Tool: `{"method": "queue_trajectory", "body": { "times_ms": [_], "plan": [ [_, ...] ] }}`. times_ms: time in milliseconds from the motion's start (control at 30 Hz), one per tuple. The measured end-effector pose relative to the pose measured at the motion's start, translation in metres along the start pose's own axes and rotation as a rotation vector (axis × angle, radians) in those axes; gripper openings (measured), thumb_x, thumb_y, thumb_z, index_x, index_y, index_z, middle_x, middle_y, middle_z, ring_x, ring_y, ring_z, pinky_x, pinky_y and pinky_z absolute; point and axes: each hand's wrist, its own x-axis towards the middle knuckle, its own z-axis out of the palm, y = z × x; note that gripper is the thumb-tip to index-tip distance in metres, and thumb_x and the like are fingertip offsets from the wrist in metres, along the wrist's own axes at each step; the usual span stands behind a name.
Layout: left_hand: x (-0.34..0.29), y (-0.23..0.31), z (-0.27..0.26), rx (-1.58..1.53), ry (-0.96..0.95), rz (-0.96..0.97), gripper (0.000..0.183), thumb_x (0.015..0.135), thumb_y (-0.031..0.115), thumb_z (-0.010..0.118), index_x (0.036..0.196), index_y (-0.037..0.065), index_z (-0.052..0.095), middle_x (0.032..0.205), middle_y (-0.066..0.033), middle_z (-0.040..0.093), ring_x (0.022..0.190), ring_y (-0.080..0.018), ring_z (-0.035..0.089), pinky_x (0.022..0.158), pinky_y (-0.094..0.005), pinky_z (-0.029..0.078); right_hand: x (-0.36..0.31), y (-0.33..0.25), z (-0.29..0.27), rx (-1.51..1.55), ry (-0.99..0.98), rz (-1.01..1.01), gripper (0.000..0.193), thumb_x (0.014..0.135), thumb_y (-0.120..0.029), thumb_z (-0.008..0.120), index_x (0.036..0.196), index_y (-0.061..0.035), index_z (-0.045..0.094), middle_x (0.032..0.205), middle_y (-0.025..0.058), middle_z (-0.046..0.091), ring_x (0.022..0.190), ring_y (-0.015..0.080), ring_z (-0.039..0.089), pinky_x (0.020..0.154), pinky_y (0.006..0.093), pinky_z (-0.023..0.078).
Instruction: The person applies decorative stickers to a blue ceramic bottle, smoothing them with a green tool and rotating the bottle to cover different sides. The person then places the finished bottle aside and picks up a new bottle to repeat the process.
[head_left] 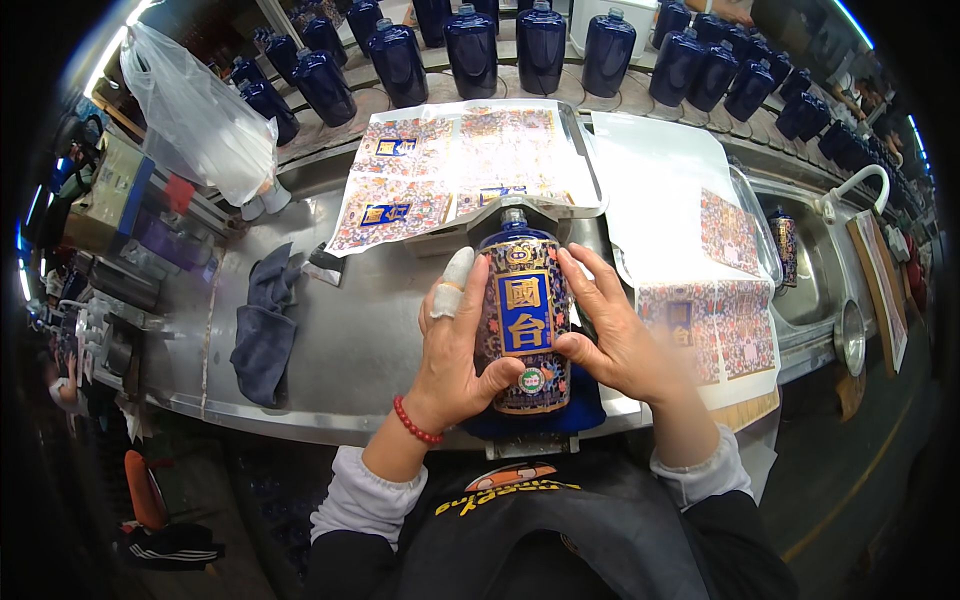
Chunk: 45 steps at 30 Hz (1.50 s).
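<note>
A dark blue glass bottle with an ornate floral label and a blue-and-gold centre panel lies tilted in front of me, its open neck pointing away. My left hand presses along its left side, thumb low on the label; a pale covering wraps one of its fingers. On the opposite side, my right hand has fingers and thumb against the bottle's edge. Printed decal sheets with the same pattern rest on a tray just beyond the bottle neck. Below the bottle a metal bracket shows at the counter edge; the bottle's underside is hidden.
More patterned sheets lie to the right, by a sink holding another decorated bottle. A dark cloth lies on the steel counter at left. Several plain blue bottles line the far side. A plastic bag hangs far left.
</note>
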Motion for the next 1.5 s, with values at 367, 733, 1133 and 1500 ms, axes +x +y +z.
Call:
{"method": "queue_trajectory", "body": {
  "times_ms": [367, 733, 1133, 1500],
  "plan": [
    [-0.002, -0.005, 0.005, -0.127, 0.036, -0.064, 0.112, 0.089, 0.079, 0.048, 0.156, -0.008, 0.022, 0.154, -0.0291, 0.034, 0.143, -0.0416, 0.031, 0.119, -0.0492, 0.018, 0.001, 0.002, -0.004, 0.089, -0.012, 0.029, 0.081, 0.097, -0.040, 0.064, 0.158, -0.0026, 0.026, 0.156, 0.0282, 0.028, 0.143, 0.0438, 0.036, 0.117, 0.0440, 0.033],
    [-0.005, -0.009, -0.001, -0.086, -0.037, -0.043, 0.121, 0.085, 0.083, 0.050, 0.157, -0.007, 0.016, 0.155, -0.0306, 0.032, 0.143, -0.0442, 0.031, 0.119, -0.0516, 0.017, -0.003, -0.003, -0.006, 0.110, -0.081, -0.005, 0.089, 0.092, -0.041, 0.070, 0.159, -0.0045, 0.025, 0.155, 0.0278, 0.028, 0.144, 0.0441, 0.034, 0.117, 0.0452, 0.032],
    [-0.021, -0.014, 0.004, -0.198, -0.123, -0.066, 0.129, 0.078, 0.083, 0.058, 0.159, -0.005, 0.010, 0.160, -0.0307, 0.024, 0.149, -0.0443, 0.022, 0.121, -0.0497, 0.014, -0.018, 0.019, 0.002, 0.136, -0.114, -0.028, 0.117, 0.074, -0.064, 0.079, 0.162, -0.0128, 0.021, 0.156, 0.0153, 0.034, 0.112, 0.0259, 0.047, 0.100, 0.0384, 0.044],
    [-0.020, -0.016, -0.001, -0.115, -0.172, -0.052, 0.134, 0.073, 0.084, 0.063, 0.160, -0.002, 0.008, 0.162, -0.0295, 0.019, 0.148, -0.0434, 0.024, 0.120, -0.0503, 0.015, -0.020, 0.019, 0.003, 0.077, -0.098, -0.098, 0.122, 0.070, -0.061, 0.083, 0.163, -0.0132, 0.021, 0.155, 0.0145, 0.034, 0.113, 0.0263, 0.048, 0.102, 0.0394, 0.043]
  ]
}}
